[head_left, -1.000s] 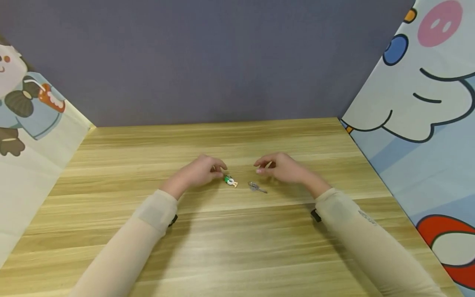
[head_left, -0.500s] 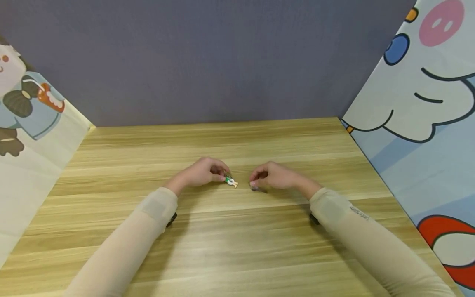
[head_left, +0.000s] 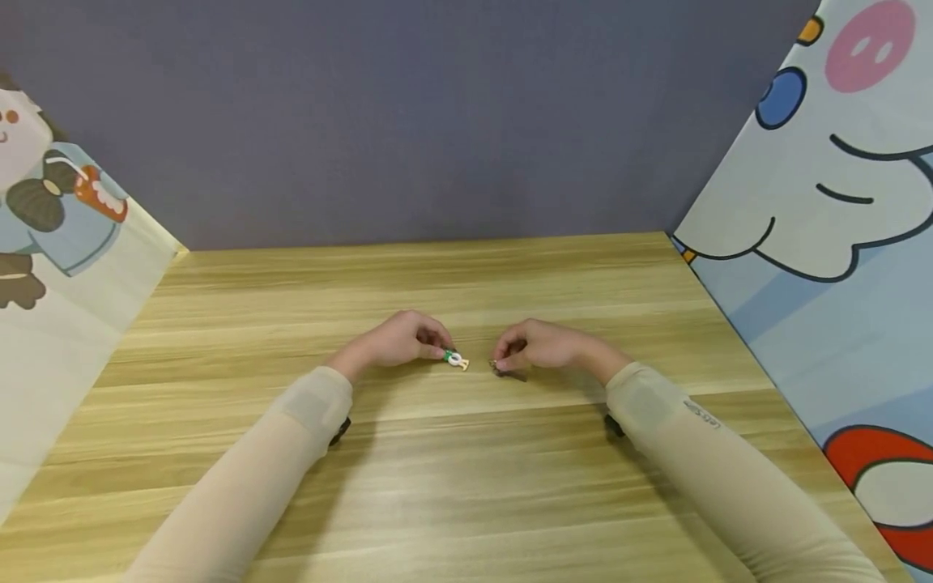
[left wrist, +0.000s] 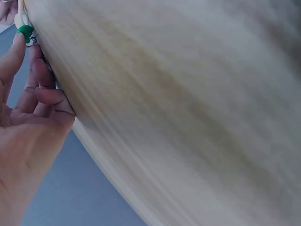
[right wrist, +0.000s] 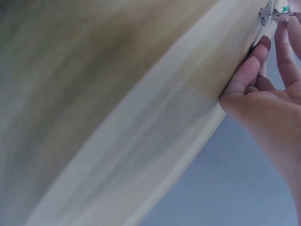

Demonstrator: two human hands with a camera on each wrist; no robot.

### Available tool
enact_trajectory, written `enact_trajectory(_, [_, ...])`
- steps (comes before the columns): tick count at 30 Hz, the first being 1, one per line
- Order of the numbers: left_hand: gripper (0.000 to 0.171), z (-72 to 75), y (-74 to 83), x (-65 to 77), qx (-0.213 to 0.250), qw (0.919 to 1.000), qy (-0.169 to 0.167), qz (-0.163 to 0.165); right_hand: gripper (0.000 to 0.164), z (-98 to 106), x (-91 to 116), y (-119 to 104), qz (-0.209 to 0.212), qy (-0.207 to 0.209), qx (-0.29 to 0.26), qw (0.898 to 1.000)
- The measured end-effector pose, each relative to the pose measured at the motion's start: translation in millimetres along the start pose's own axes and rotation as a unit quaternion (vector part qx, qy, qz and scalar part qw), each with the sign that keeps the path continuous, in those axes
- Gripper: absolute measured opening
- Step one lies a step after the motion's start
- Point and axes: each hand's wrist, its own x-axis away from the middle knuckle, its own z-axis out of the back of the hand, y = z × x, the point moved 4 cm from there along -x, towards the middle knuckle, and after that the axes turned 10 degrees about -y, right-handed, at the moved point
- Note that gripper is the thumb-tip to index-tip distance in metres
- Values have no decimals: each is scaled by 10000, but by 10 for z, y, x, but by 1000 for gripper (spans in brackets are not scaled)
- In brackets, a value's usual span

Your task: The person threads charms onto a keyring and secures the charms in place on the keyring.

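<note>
A small keychain charm (head_left: 456, 360), green at one end with a white ring-shaped middle and a pale yellow tip, lies low over the table. My left hand (head_left: 403, 338) pinches its green end between thumb and finger. The left wrist view shows the green part (left wrist: 25, 31) at the thumb tip, with a small metal ring beside it. A little to the right, my right hand (head_left: 543, 346) holds a small grey key (head_left: 517, 376) by its ring end. Fingertips partly hide the key. Its metal parts (right wrist: 266, 13) appear at the top of the right wrist view.
Both hands are low over a wood-grain table (head_left: 466, 486). A dark grey panel (head_left: 408, 121) rises at the back. Printed cartoon panels stand along the left side (head_left: 66, 340) and the right side (head_left: 809, 324).
My right hand has come down and left onto the key and taken its ring end. My left hand has moved slightly right and now pinches the charm's green end.
</note>
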Motion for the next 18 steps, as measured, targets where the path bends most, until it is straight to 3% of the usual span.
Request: enact_trajectory(18, [13,29,43,-43,-109,9999,120,59,11,-2,54,-8,-15,16,-168,9999])
